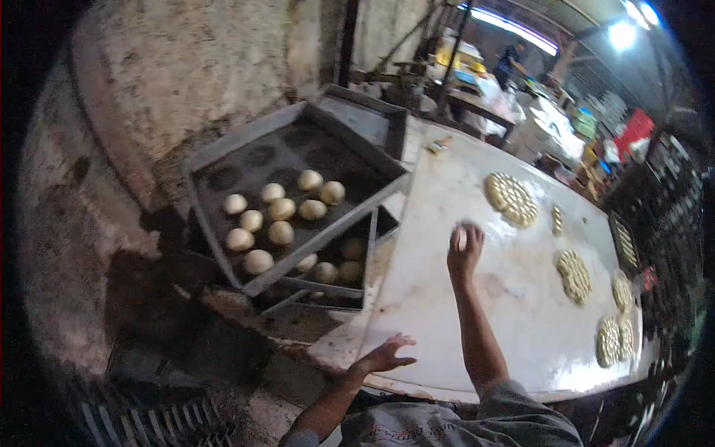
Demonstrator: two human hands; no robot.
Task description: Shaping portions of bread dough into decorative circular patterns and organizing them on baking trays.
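Note:
My right hand (466, 244) reaches out over the middle of the white tabletop (417, 290). Its fingers curl together, and a small pale patch shows between them; whether that is dough or bare tabletop I cannot tell. Down by the table's near left edge hovers my left hand (387, 354), fingers spread and nothing in it. To the left, a dark metal tray (257, 156) holds several round dough balls (281, 209), bunched toward its near side. On the table's right half lie flat clusters of small dough pieces (511, 199), with another cluster (573, 277) nearer me.
Under the tilted tray is another tray with dough balls (325, 273). A small dough strip (557, 221) and more clusters (608, 341) lie toward the right edge. At the table's far left corner is a small yellowish object (439, 144). A person (509, 63) stands far back among clutter.

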